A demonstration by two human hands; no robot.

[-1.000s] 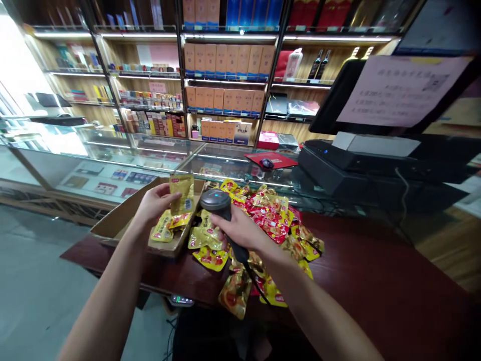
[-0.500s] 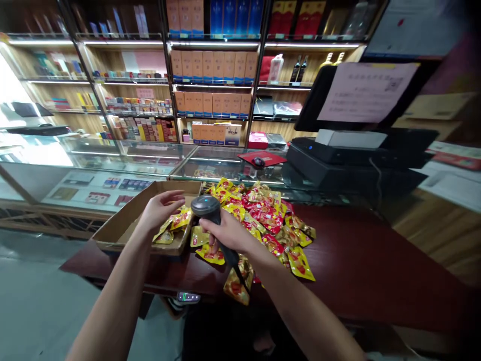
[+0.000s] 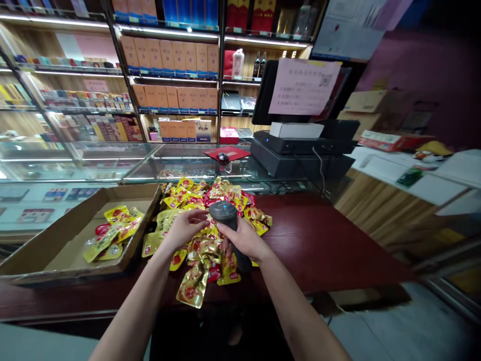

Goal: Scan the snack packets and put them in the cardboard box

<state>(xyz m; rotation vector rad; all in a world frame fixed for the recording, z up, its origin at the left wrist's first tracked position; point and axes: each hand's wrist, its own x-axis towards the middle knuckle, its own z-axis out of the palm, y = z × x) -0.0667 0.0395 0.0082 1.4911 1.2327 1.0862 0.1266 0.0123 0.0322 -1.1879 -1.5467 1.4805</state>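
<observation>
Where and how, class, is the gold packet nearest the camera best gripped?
Probably pinch the gold packet at its near end, coming from the near side: that end juts out freely, while its far end meets the pile of packets.

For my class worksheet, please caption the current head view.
The right hand holds a dark handheld scanner while the left hand is over shiny packets heaped beside an open cardboard box.
</observation>
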